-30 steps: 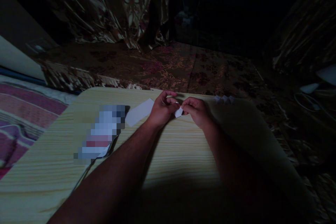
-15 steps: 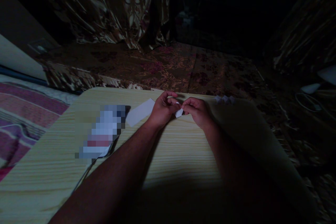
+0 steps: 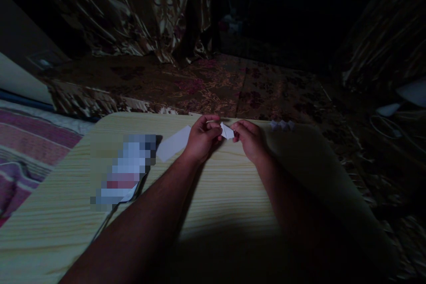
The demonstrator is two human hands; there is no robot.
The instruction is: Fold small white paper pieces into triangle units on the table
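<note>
Between my hands is a small piece of folded white paper (image 3: pixel 227 131), with crease lines and pointed corners. My left hand (image 3: pixel 201 138) pinches its left side between thumb and fingers. On the opposite side, my right hand (image 3: pixel 249 136) grips the right corner with thumb and forefinger. Both hands are held just above the far part of the wooden table (image 3: pixel 229 186). A flat white sheet of paper (image 3: pixel 173 143) lies left of my left hand, partly covered by it. Beyond my right hand, several small folded paper pieces (image 3: pixel 282 125) sit in a row near the table's far edge.
A phone-like device (image 3: pixel 128 171), blurred out, lies on the left of the table with a cable (image 3: pixel 101 225) running from it. Striped bedding (image 3: pixel 25 142) is at the left. A patterned cloth-covered ledge (image 3: pixel 199 84) and curtains (image 3: pixel 143 13) stand behind the table.
The folded paper has turned and now shows more of its creased face. My hands have moved slightly apart, still holding it. The whole view has shifted a little.
</note>
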